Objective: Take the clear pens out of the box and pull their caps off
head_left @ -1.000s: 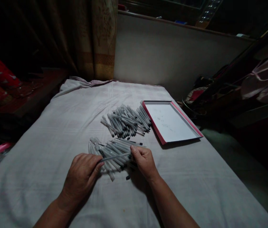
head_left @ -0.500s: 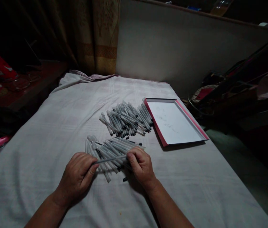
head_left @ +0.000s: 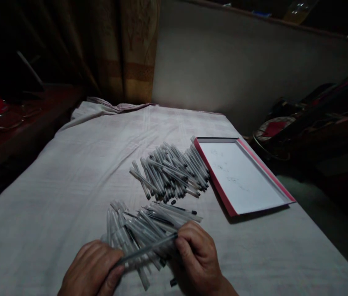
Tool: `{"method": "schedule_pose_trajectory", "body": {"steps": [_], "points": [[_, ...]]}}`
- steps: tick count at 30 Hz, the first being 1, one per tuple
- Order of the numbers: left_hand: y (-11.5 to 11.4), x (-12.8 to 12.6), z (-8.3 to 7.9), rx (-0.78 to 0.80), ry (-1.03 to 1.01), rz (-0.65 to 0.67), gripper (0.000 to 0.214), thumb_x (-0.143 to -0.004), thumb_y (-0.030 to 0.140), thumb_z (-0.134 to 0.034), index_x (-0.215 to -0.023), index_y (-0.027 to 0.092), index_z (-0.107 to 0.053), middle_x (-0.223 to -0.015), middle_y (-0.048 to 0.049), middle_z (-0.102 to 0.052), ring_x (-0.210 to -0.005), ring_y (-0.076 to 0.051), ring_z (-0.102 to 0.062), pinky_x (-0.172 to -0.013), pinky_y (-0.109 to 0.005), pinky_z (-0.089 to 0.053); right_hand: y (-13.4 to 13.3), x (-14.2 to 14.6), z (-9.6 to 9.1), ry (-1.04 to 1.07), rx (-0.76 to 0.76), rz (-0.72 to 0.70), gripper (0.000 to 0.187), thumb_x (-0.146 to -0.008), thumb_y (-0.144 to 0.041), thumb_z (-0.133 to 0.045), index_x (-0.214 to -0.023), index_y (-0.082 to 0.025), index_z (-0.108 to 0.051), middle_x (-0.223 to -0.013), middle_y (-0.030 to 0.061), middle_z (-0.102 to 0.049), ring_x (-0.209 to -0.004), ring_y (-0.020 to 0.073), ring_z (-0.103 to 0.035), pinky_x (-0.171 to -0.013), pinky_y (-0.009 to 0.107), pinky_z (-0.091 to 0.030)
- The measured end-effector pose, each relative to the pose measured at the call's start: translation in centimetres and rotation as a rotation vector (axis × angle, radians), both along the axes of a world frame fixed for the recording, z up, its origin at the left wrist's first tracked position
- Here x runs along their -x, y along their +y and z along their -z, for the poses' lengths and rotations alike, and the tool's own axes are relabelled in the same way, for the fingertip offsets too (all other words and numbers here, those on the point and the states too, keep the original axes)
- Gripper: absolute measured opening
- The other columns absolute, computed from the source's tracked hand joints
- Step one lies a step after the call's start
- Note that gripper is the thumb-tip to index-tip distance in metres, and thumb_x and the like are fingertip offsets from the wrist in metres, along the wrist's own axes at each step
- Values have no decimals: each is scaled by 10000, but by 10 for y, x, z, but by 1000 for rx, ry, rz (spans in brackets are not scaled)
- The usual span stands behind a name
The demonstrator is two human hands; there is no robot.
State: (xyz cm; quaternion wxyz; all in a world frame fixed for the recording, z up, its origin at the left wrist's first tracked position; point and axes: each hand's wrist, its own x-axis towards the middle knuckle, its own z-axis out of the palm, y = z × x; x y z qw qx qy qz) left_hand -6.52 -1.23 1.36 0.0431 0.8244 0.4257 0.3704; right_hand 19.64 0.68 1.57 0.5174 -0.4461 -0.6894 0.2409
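Observation:
Both hands pinch one thin grey pen (head_left: pixel 146 250) by its ends, just above a near pile of pens (head_left: pixel 137 230) on the white cloth. My left hand (head_left: pixel 92 273) grips the pen's left end with thumb and fingers closed. My right hand (head_left: pixel 197 261) is closed on the right end. A second, larger pile of pens (head_left: pixel 170 172) lies farther back. Beside it sits a shallow red-rimmed box lid (head_left: pixel 217 187) with a white inside.
The white cloth (head_left: pixel 69 181) covers a table that ends at a pale wall behind. A curtain (head_left: pixel 131 49) hangs at the back left. Dark clutter and bags (head_left: pixel 309 119) stand at the right; a dark red surface (head_left: pixel 13 135) lies at the left.
The view has tilted up, so my hands and the near pile now sit lower in the frame. Both hands still hold the same pen by its ends.

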Motion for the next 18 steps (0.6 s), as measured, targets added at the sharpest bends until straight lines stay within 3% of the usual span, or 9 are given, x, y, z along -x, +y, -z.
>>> {"method": "schedule_pose_trajectory", "body": {"steps": [5, 12, 18], "points": [[4, -7, -11, -36, 23, -23, 115, -990, 265, -527, -1006, 228, -635, -778, 9, -687, -716, -140, -637, -727, -274, -484, 3, 0, 4, 43, 34, 61, 313, -964, -233, -538, -653, -204, -564, -592, -24, -533, -570, 124, -522, -558, 240, -404], [9, -7, -5, -98, 8, -36, 166, -988, 313, -534, -1020, 224, -671, -836, -21, -735, -764, -171, -672, -776, -313, -500, 5, -2, 4, 70, 92, 46, 333, -930, -332, -564, -625, -204, -597, -583, -14, -565, -570, 136, -523, -568, 254, -424], [8, -5, -5, -97, 13, -42, 151, -971, 312, -561, -999, 222, -679, -809, -16, -731, -741, -168, -669, -759, -312, -500, 2, 3, 3, 81, 79, 48, 264, -902, -291, -589, -656, -206, -637, -608, -5, -607, -590, 144, -568, -596, 258, -452]]}}
